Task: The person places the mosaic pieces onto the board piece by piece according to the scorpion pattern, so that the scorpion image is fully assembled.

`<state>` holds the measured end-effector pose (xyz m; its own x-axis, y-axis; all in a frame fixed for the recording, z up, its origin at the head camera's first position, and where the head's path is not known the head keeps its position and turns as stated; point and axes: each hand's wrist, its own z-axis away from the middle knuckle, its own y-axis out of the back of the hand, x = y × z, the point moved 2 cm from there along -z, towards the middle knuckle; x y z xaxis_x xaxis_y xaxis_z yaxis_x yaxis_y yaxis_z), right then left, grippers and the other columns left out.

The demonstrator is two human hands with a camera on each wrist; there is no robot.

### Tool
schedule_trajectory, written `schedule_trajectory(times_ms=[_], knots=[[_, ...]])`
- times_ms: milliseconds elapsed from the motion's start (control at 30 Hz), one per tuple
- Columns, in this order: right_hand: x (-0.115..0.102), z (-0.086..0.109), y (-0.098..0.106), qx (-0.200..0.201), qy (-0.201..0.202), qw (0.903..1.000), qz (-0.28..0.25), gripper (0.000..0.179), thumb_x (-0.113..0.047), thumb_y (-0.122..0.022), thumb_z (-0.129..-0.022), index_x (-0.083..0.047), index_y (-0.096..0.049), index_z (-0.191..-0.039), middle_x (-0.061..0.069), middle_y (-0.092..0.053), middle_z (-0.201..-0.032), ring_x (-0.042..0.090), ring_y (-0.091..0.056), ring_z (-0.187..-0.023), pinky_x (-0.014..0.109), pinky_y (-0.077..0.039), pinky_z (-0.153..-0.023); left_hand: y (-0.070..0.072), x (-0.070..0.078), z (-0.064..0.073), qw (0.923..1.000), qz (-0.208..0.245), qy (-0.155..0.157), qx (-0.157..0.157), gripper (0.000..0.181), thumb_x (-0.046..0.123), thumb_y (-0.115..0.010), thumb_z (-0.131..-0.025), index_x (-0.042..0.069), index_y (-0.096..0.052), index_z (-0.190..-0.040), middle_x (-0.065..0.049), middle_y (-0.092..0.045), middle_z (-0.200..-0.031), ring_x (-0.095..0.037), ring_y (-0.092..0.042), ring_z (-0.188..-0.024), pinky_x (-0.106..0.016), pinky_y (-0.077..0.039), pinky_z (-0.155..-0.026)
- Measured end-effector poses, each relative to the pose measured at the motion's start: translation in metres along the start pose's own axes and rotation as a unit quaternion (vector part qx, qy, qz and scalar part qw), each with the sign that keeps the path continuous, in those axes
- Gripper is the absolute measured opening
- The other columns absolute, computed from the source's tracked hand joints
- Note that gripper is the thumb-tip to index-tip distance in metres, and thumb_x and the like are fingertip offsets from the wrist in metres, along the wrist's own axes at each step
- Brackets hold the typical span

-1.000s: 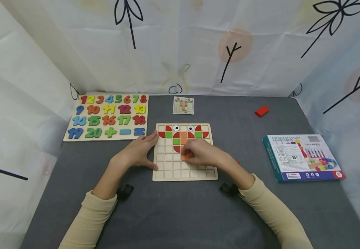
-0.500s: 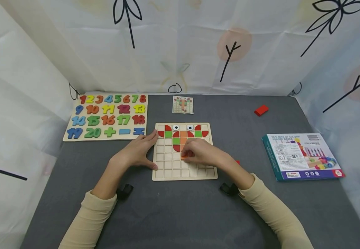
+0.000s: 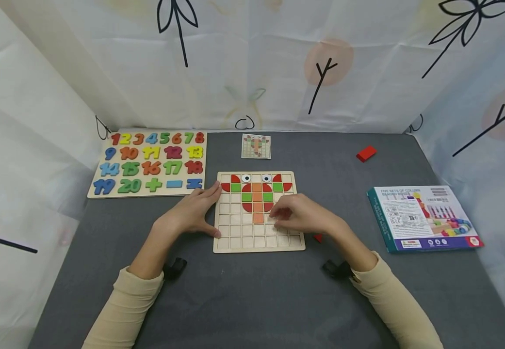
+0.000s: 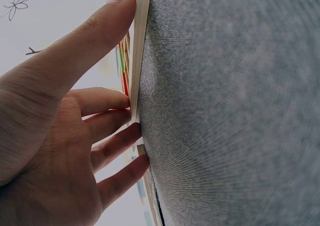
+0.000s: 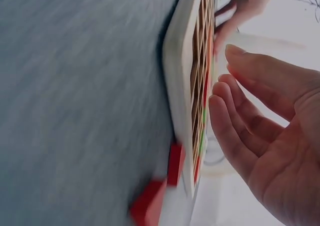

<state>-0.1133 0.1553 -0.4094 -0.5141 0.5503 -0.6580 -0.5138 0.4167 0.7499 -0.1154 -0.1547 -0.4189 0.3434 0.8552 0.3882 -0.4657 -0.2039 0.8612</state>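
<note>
A wooden grid board [image 3: 235, 242] lies mid-table, with red, green, orange and eye tiles in its upper cells. Lowest of the orange column is an orange tile [image 3: 258, 218], flat in its cell. My left hand [image 3: 192, 212] rests against the board's left edge, thumb low and fingers higher; the left wrist view shows these fingers [image 4: 115, 142] fairly straight along the rim. Above the board's right half hovers my right hand [image 3: 302, 213], fingers loosely bent, nothing between them. Two red blocks [image 5: 149, 203] appear beside the board in the right wrist view.
A number puzzle board [image 3: 147, 162] lies at the back left. Behind the grid board is a small pattern card [image 3: 256, 147]. A red block [image 3: 366, 154] sits at the back right, and a boxed bead set [image 3: 427, 220] lies at the right.
The orange tile, earlier pinched by my right hand, now lies in its cell. That hand has let go and moved right, uncovering green and red tiles. My left hand stays put.
</note>
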Motion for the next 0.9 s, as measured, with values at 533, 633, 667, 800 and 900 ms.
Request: schedule_trajectory(times_ms=[533, 633, 667, 800, 900], knots=[[0.031, 0.076, 0.032, 0.019, -0.096, 0.9949, -0.022, 0.028, -0.010, -0.087, -0.092, -0.006, -0.079, -0.118, 0.007, -0.080, -0.110, 0.021, -0.072, -0.097, 0.043, -0.064, -0.088, -0.001, 0.001, 0.000, 0.9999, 0.001, 0.010, -0.006, 0.133, 0.052, -0.098, -0.074, 0.005, -0.022, -0.173, -0.013, -0.015, -0.184, -0.044, -0.035, -0.158, -0.059, -0.039, -0.127], [0.039, 0.090, 0.037, 0.023, -0.114, 0.9931, -0.014, 0.028, -0.011, -0.088, -0.091, -0.007, -0.079, -0.117, 0.006, -0.079, -0.109, 0.022, -0.072, -0.098, 0.038, -0.064, -0.088, -0.001, 0.000, 0.000, 0.9999, -0.001, 0.011, -0.006, 0.133, 0.052, -0.098, -0.074, 0.005, -0.022, -0.173, -0.013, -0.016, -0.184, -0.044, -0.035, -0.158, -0.059, -0.039, -0.126], [0.041, 0.094, 0.038, 0.024, -0.121, 0.9923, -0.010, 0.028, -0.011, -0.088, -0.091, -0.007, -0.079, -0.117, 0.006, -0.079, -0.109, 0.022, -0.072, -0.098, 0.037, -0.063, -0.088, -0.002, -0.001, 0.000, 0.9999, -0.002, 0.012, -0.006, 0.133, 0.052, -0.098, -0.074, 0.005, -0.022, -0.173, -0.012, -0.016, -0.184, -0.044, -0.035, -0.158, -0.059, -0.039, -0.127], [0.048, 0.105, 0.040, 0.018, -0.138, 0.9903, 0.003, 0.030, -0.013, -0.089, -0.090, -0.008, -0.078, -0.118, 0.004, -0.077, -0.109, 0.019, -0.069, -0.098, 0.033, -0.061, -0.086, -0.002, -0.001, 0.000, 0.9999, -0.001, 0.012, -0.006, 0.133, 0.052, -0.099, -0.074, 0.006, -0.022, -0.173, -0.012, -0.016, -0.184, -0.045, -0.034, -0.158, -0.059, -0.039, -0.126], [0.051, 0.109, 0.038, 0.016, -0.142, 0.9897, 0.011, 0.031, -0.015, -0.090, -0.090, -0.008, -0.078, -0.118, 0.002, -0.076, -0.107, 0.016, -0.067, -0.097, 0.031, -0.059, -0.084, -0.001, -0.001, 0.000, 0.9999, -0.001, 0.013, -0.008, 0.133, 0.052, -0.099, -0.074, 0.006, -0.022, -0.173, -0.012, -0.016, -0.184, -0.045, -0.034, -0.159, -0.059, -0.039, -0.127]])
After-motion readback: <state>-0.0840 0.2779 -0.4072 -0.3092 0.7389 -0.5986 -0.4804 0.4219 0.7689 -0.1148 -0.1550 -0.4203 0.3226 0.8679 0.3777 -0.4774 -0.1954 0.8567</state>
